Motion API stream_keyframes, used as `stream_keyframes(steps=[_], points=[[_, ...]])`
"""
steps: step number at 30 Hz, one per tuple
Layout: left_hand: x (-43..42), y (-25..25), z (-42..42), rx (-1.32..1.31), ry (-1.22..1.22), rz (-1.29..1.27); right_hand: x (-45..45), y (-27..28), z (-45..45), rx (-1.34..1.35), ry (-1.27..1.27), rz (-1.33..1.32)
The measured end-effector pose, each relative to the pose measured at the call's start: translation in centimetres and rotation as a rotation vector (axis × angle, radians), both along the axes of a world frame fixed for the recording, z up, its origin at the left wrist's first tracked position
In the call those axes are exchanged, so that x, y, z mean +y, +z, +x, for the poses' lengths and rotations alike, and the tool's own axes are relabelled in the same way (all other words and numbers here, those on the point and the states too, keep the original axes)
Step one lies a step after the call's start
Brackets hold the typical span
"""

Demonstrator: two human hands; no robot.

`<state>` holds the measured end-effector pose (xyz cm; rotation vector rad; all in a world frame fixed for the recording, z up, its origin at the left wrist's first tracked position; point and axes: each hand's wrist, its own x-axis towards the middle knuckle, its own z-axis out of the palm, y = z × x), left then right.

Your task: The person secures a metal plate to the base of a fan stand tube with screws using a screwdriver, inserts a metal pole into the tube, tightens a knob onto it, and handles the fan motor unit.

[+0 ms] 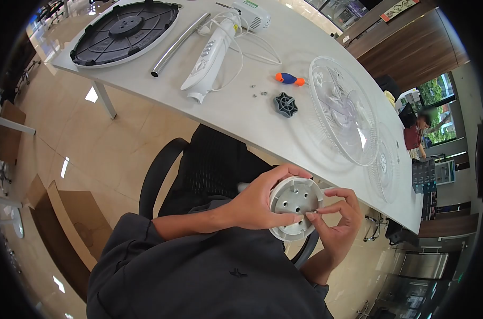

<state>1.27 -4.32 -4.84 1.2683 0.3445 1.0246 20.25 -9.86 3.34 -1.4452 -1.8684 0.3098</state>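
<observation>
My left hand [254, 204] is wrapped round a white round plastic part [293, 192] with several screw holes, held over my lap in front of the table edge. Its thumb presses on the part's face. On the right side of the same part, the thumb and index finger of my right hand [338, 219] pinch together beside a hole; anything between those fingertips is too small to make out. On the table beyond lie a dark star-shaped knob [286, 105], an orange and blue screwdriver [290, 79] and several small screws [254, 95].
A clear fan grille with blades [343, 111] lies at the table's right, another grille [384, 165] past it. Leftward are a white fan body with cord [212, 56], a metal tube [180, 43] and a round black base [125, 29]. An open cardboard box [79, 218] stands on the floor.
</observation>
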Motion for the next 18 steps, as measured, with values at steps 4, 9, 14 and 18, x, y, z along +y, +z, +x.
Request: stream_keyframes(steps=[4, 9, 14, 18], points=[[-0.1, -0.2, 0.1, -0.024, 0.01, -0.015, 0.0, -0.3, 0.4, -0.028, 0.03, -0.018], [-0.1, -0.2, 0.2, -0.01, 0.035, 0.005, 0.0, -0.2, 0.2, -0.075, -0.017, 0.046], [-0.1, 0.0, 0.2, -0.013, 0.063, -0.012, 4.0, 1.3, 1.1, 0.062, 0.0, 0.145], [-0.4, -0.2, 0.3, 0.018, 0.066, 0.053, 14.7, -0.6, -1.9, 0.021, 0.157, 0.121]])
